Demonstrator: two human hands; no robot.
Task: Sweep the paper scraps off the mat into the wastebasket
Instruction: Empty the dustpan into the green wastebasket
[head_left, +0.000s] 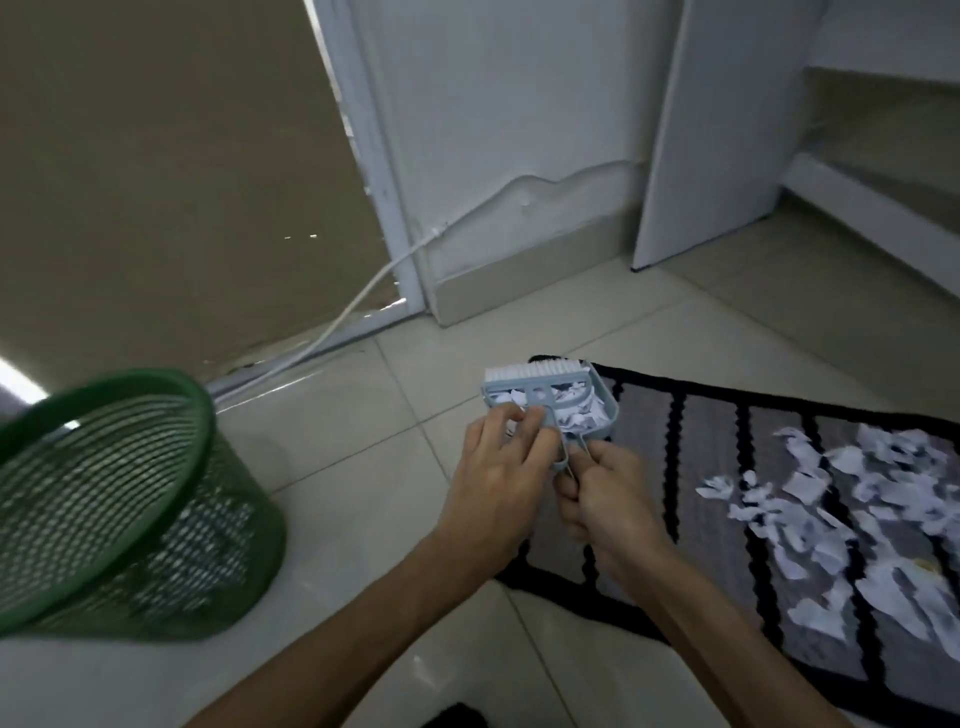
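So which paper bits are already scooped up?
The paper scraps in the little blue dustpan, held up by both hands with the brush laid over them. The bigger pile of scraps lies loose on the striped mat.

Green plastic mesh wastebasket (119, 499); glossy floor tiles (337, 410); woven cloth mat (727, 447); pale-blue plastic dustpan (605, 402).

Pale glossy tiled floor (332, 415) with thin grout lines, spreading across the lower half. White cable (363, 299) running down the skirting and along the floor edge by a white door frame (363, 156). Dim beige wall (156, 182) left of the frame, chipped along its bottom edge. White panel (509, 104) beyond, with a wavy raised line low down. White cabinet side (711, 130) standing on the tiles at right, steps (883, 156) behind it.
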